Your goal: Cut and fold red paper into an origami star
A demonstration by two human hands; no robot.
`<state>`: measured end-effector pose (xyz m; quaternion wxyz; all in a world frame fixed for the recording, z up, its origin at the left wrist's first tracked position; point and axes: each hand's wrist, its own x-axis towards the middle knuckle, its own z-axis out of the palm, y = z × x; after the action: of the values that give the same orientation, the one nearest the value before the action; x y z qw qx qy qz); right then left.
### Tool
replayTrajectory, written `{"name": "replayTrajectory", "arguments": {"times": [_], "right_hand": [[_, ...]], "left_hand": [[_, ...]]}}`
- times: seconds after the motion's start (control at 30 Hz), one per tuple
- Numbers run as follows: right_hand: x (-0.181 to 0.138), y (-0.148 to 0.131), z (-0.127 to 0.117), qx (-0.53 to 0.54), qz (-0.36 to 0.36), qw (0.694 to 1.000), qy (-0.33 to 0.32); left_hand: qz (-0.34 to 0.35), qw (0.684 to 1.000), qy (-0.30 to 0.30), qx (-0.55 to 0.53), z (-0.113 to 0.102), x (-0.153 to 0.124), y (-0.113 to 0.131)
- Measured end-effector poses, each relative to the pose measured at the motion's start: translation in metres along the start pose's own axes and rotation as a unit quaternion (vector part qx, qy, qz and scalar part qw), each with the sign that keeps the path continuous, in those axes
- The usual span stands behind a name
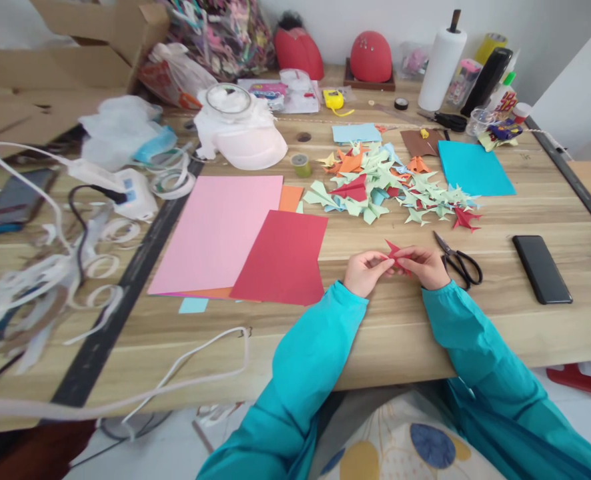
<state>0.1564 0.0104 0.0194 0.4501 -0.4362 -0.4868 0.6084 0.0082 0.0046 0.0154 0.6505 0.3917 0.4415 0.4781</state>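
Note:
Between my fingertips is a small red folded paper star (392, 249), its points sticking out above and between the two hands. My left hand (367, 271) pinches it from the left, and my right hand (423, 265) grips it from the right; the fingers cover part of it. Just right of my right hand lie black-handled scissors (459, 261), resting on the table. Beyond the hands is a pile of folded paper pieces (375, 180), mostly pale green with some orange, red and blue. Left of my left hand lies a red paper sheet (284, 257), partly over a pink sheet (225, 223).
A black phone (542, 269) lies to the right. Blue paper (475, 167) sits behind the pile, near a paper-towel roll (442, 70). At left are a power strip (135, 193), tangled white strips (30, 300) and a cable (185, 381) crossing the front edge.

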Motion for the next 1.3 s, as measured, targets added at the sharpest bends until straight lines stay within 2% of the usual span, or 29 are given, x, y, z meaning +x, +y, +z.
{"name": "replayTrajectory", "arguments": {"times": [0.13,0.33,0.53,0.7,0.93,1.3], "right_hand": [[-0.0005,-0.0023,0.0002,0.017,0.020,0.999,-0.042],[-0.0003,-0.0039,-0.0009,0.023,0.033,0.998,-0.039],[-0.0001,0.0023,-0.0057,0.043,0.047,0.996,-0.069],[-0.0001,0.0041,-0.0066,0.055,0.060,0.994,-0.068],[0.0000,-0.0012,-0.0041,0.090,0.097,0.990,-0.053],[0.0006,0.0017,-0.0047,0.107,0.099,0.988,-0.059]], "left_hand": [[0.003,1.000,0.021,-0.012,-0.0007,0.0012,-0.0016],[-0.021,0.999,-0.026,-0.012,-0.0012,0.0003,0.0014],[-0.016,1.000,-0.023,-0.010,-0.0013,-0.0002,0.0013],[-0.035,0.998,-0.044,-0.020,-0.0023,0.0007,-0.0001],[-0.079,0.992,-0.049,-0.090,-0.0037,0.0025,-0.0035],[-0.050,0.996,-0.032,-0.071,-0.0016,0.0005,-0.0010]]}}
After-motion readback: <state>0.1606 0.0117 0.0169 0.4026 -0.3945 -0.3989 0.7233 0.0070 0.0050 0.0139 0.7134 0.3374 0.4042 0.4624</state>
